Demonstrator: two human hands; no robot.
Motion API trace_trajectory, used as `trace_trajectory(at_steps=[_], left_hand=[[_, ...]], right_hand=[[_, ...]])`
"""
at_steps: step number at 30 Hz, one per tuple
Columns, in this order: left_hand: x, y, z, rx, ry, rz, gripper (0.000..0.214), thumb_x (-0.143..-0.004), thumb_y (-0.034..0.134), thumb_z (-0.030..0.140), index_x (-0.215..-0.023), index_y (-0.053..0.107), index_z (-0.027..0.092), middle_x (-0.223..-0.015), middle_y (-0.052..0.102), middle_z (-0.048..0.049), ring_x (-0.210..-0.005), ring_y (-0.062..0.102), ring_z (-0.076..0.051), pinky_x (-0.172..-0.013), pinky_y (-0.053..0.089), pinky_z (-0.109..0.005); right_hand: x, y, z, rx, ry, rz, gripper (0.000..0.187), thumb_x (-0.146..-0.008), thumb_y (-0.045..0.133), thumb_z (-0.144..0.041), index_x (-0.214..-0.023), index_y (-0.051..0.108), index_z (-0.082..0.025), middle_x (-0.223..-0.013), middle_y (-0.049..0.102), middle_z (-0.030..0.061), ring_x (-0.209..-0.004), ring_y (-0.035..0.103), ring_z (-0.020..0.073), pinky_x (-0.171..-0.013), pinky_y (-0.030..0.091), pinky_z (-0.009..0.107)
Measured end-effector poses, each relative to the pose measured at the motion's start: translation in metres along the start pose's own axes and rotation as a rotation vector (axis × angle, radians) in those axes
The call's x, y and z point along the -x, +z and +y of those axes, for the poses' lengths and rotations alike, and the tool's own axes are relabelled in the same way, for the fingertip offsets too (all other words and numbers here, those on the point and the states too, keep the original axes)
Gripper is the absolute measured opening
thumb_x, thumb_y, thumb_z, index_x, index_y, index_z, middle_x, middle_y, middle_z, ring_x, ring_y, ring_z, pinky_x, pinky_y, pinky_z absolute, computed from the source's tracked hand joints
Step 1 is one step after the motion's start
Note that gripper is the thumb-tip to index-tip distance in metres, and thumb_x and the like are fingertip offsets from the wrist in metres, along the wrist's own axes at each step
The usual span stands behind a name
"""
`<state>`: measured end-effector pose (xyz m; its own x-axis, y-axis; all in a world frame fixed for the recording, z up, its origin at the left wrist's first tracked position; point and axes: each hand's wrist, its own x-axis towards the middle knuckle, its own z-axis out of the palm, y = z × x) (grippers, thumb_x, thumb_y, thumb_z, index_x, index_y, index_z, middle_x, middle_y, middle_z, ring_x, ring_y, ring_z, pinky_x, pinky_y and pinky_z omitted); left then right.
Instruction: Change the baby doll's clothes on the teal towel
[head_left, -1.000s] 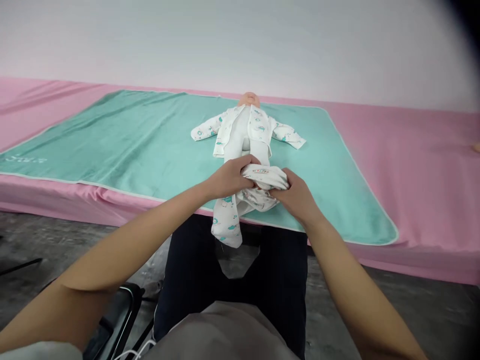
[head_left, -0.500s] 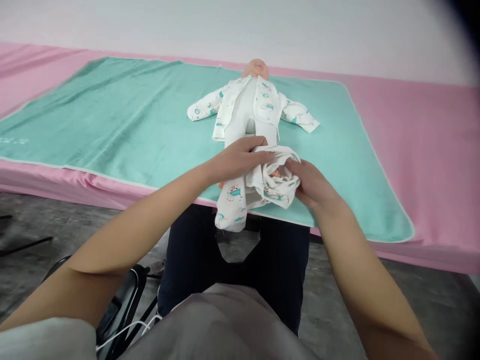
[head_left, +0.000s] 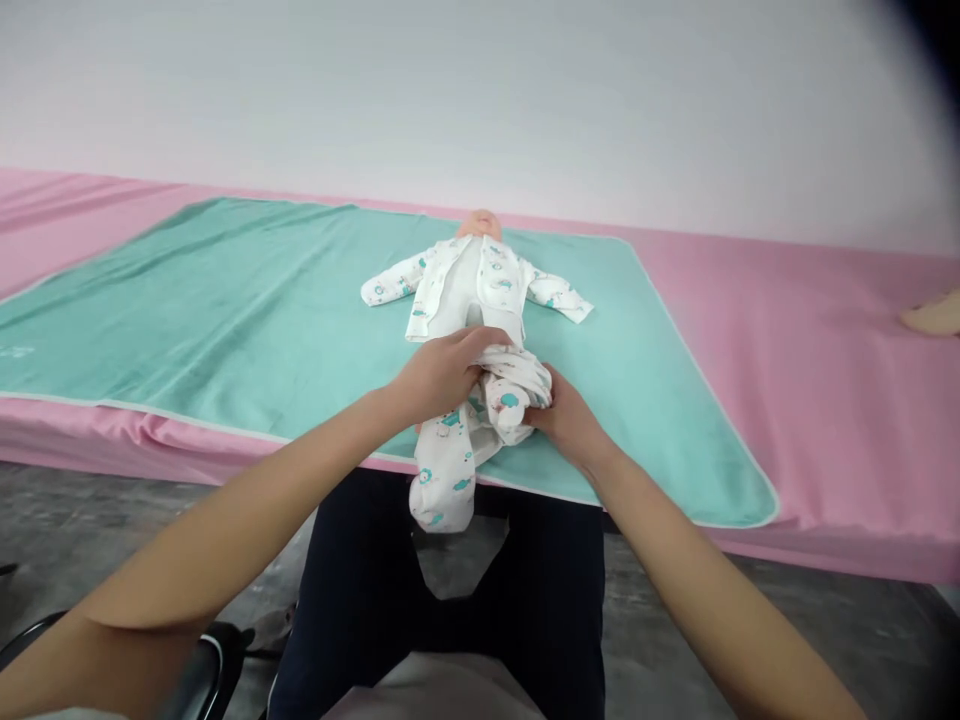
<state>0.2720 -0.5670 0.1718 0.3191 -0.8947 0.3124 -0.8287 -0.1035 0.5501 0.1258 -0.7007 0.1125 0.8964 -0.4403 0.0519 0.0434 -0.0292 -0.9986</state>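
Note:
A baby doll (head_left: 480, 224) lies on its back, its head away from me, in a white printed jacket (head_left: 501, 285) that hangs apart at the front. At the doll's feet is a pair of white baby pants (head_left: 442, 478) with a teal print. One pant leg droops over the near table edge, while the other is bunched into a thick ring. My left hand (head_left: 444, 375) grips the ring's upper left side. On its right side, my right hand (head_left: 562, 415) pinches the cloth. The doll's lower legs are mostly hidden by my hands and the pants.
Under the doll a teal blanket (head_left: 247, 320) is spread over a table with a pink cover (head_left: 810, 380). A pale beige object (head_left: 934, 316) is cut off at the right edge. A black chair (head_left: 217, 660) stands at my lower left. Behind the table rises a white wall (head_left: 480, 100).
The view has tilted up, so everything sits lower in the picture. The bunched leg's opening has turned away from me, and a printed end of cloth now shows toward me.

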Motion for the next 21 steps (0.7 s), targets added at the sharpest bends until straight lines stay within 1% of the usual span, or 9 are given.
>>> trace_trajectory(at_steps=[3,5,7,9,11,14,16,18,21], left_hand=[[-0.014,0.003,-0.006,-0.045,-0.061,0.114,0.047,-0.080,0.038,0.009,-0.124,0.044,0.023,-0.115,0.059,-0.0052,-0.102,0.055,-0.022,-0.084,0.043,-0.033],[-0.026,0.002,-0.014,-0.057,-0.113,0.098,0.040,-0.082,0.037,0.012,-0.119,0.048,0.021,-0.111,0.061,-0.0067,-0.100,0.056,-0.023,-0.083,0.043,-0.034],[-0.037,0.001,-0.022,-0.057,-0.165,0.063,0.030,-0.085,0.037,0.018,-0.110,0.052,0.021,-0.103,0.063,-0.0071,-0.095,0.057,-0.024,-0.078,0.043,-0.033],[-0.045,0.002,-0.028,-0.047,-0.198,0.034,0.024,-0.088,0.037,0.025,-0.107,0.051,0.021,-0.095,0.063,-0.0067,-0.087,0.059,-0.023,-0.072,0.043,-0.032],[-0.049,0.007,-0.028,-0.085,-0.179,0.007,0.024,-0.089,0.038,0.030,-0.108,0.049,0.019,-0.094,0.062,-0.0075,-0.084,0.059,-0.022,-0.069,0.043,-0.031],[-0.051,0.022,-0.023,-0.287,-0.109,-0.034,0.026,-0.089,0.037,0.021,-0.111,0.048,0.016,-0.105,0.056,-0.0118,-0.083,0.058,-0.021,-0.068,0.043,-0.030],[-0.054,0.030,-0.023,-0.390,-0.085,-0.057,0.030,-0.086,0.036,0.014,-0.115,0.047,0.015,-0.110,0.053,-0.0136,-0.081,0.058,-0.020,-0.066,0.043,-0.030],[-0.061,0.031,-0.027,-0.362,-0.062,-0.061,0.033,-0.086,0.037,0.013,-0.117,0.047,0.016,-0.112,0.052,-0.0130,-0.082,0.058,-0.020,-0.069,0.044,-0.031],[-0.073,0.022,-0.038,-0.138,-0.041,0.056,0.030,-0.086,0.036,0.014,-0.112,0.049,0.018,-0.111,0.056,-0.0100,-0.096,0.056,-0.021,-0.085,0.043,-0.032]], right_hand=[[-0.008,-0.001,-0.006,0.328,-0.046,0.041,0.045,-0.067,0.069,-0.030,-0.108,0.054,-0.023,-0.102,0.062,0.0028,-0.094,0.055,0.0225,-0.082,0.042,0.036],[-0.013,-0.005,-0.012,0.501,-0.038,0.053,0.040,-0.068,0.068,-0.035,-0.103,0.055,-0.022,-0.097,0.062,0.0026,-0.088,0.054,0.0219,-0.078,0.042,0.036],[-0.019,-0.011,-0.017,0.539,-0.019,0.061,0.038,-0.068,0.066,-0.041,-0.099,0.056,-0.021,-0.093,0.061,0.0018,-0.083,0.053,0.0201,-0.074,0.041,0.033],[-0.025,-0.014,-0.020,0.462,0.009,0.082,0.039,-0.067,0.067,-0.045,-0.095,0.056,-0.020,-0.089,0.061,0.0011,-0.080,0.053,0.0180,-0.071,0.041,0.030],[-0.031,-0.014,-0.021,0.287,0.064,0.066,0.042,-0.069,0.066,-0.047,-0.099,0.057,-0.019,-0.090,0.062,0.0016,-0.081,0.054,0.0174,-0.068,0.042,0.029],[-0.037,-0.011,-0.022,-0.025,0.186,-0.054,0.048,-0.074,0.063,-0.050,-0.112,0.055,-0.022,-0.098,0.064,0.0036,-0.083,0.059,0.0186,-0.065,0.045,0.028],[-0.038,-0.009,-0.022,-0.141,0.222,-0.108,0.053,-0.071,0.067,-0.049,-0.116,0.053,-0.025,-0.102,0.064,0.0043,-0.084,0.061,0.0195,-0.064,0.047,0.029],[-0.037,-0.010,-0.020,-0.194,0.207,-0.110,0.060,-0.065,0.075,-0.042,-0.118,0.052,-0.026,-0.108,0.063,0.0048,-0.088,0.061,0.0202,-0.066,0.048,0.029],[-0.034,-0.012,-0.013,-0.266,0.157,-0.069,0.062,-0.060,0.079,-0.032,-0.115,0.050,-0.025,-0.113,0.060,0.0048,-0.094,0.059,0.0195,-0.070,0.048,0.028]])
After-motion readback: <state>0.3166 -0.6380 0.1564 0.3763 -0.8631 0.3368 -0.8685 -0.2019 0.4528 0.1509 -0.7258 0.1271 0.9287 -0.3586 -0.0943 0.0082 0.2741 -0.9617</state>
